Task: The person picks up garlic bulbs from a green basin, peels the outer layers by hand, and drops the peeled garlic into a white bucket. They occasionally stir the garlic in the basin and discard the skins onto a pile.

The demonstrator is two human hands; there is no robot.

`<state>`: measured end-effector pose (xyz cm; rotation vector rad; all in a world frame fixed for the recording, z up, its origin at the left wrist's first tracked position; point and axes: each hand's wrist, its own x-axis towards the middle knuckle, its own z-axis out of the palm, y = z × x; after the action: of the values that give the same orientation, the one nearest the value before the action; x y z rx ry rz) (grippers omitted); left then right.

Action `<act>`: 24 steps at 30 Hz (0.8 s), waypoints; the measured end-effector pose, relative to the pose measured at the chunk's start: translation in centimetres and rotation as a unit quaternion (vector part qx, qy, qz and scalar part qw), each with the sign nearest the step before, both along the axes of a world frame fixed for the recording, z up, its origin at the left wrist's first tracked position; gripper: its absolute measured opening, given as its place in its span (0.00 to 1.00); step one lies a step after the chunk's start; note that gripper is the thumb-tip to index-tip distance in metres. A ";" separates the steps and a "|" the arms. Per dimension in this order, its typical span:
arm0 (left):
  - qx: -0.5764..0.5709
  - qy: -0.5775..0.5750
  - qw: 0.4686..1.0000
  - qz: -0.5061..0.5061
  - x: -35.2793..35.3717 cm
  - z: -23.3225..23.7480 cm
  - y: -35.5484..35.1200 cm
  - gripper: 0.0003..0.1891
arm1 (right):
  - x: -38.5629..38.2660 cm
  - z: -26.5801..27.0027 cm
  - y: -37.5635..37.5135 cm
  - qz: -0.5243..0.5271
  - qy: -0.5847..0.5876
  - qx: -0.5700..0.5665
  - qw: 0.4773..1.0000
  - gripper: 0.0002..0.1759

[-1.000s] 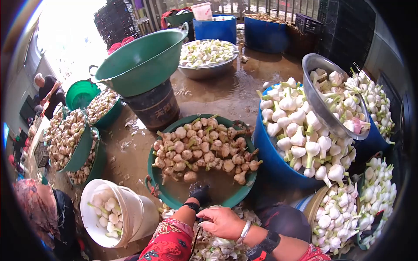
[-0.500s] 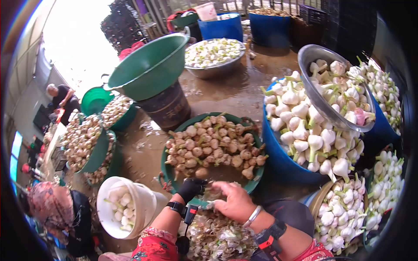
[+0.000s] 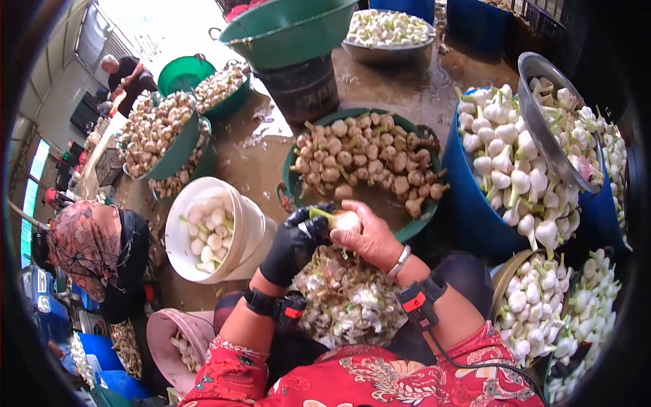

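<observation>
My left hand (image 3: 296,243), in a black glove, is closed around the green stem end of a garlic bulb (image 3: 348,222). My bare right hand (image 3: 375,237) grips the pale bulb from the other side, thumb and fingers on it. Both hands are above the near edge of a green basin (image 3: 290,178) of unpeeled brownish garlic (image 3: 359,152). Beneath them lies a heap of papery garlic skins (image 3: 349,302). Left of my gloved hand, a tilted white bucket (image 3: 252,234) contains several white peeled bulbs (image 3: 207,234).
To the right stand a blue tub (image 3: 478,203) heaped with peeled garlic and a tilted metal bowl (image 3: 534,112). A large green basin (image 3: 288,34) rests on a dark barrel (image 3: 305,88) ahead. One person (image 3: 85,244) sits at left, near a pink bucket (image 3: 163,336); another (image 3: 125,78) is farther back.
My hands were apart at the basin's near edge; now they have come together with a garlic bulb between them. The view has tilted down and turned left.
</observation>
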<state>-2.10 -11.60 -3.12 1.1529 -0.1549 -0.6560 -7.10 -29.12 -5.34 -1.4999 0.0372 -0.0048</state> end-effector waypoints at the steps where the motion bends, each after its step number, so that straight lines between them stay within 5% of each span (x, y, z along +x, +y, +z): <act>1: 0.110 -0.161 0.980 -0.023 0.1 -0.1 0.4 0.17 | -0.4 0.4 -0.3 -0.008 -0.042 -0.051 0.998 0.44; 2: 0.213 -0.321 0.922 -0.048 0.2 -0.1 0.6 0.16 | -0.2 0.1 -0.2 -0.027 -0.106 -0.084 0.990 0.41; 3: 0.051 -0.093 0.994 -0.011 -0.1 0.7 -0.3 0.14 | 0.0 -0.4 -0.3 -0.030 -0.146 -0.120 0.981 0.40; 4: 0.001 0.027 0.999 0.031 -0.2 0.5 -0.9 0.14 | 0.1 -0.8 -0.2 -0.032 -0.186 -0.155 0.970 0.38; 8: 0.063 -0.034 0.996 0.049 0.8 -0.2 -0.4 0.14 | -0.2 -0.9 0.6 -0.026 -0.043 0.088 0.995 0.34; 16: 0.071 -0.024 0.996 0.042 0.8 0.5 0.1 0.13 | -0.2 -2.0 0.8 -0.014 -0.066 0.126 0.990 0.30; 19: 0.113 -0.041 0.993 0.015 0.8 0.4 0.2 0.10 | -0.7 -0.8 0.3 0.035 0.077 0.254 0.964 0.30; 22: 0.201 -0.095 0.975 0.023 0.7 -0.9 0.1 0.09 | -0.3 -0.5 -0.8 0.020 0.196 0.364 0.910 0.27; 24: 0.342 -0.460 0.820 -0.003 0.9 -1.3 0.1 0.12 | 0.2 -0.7 -2.0 0.236 0.299 0.418 0.825 0.21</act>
<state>-1.19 -11.55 -4.45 2.1137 -0.7932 -0.0751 -6.92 -31.14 -6.05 -0.5439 0.1517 0.7956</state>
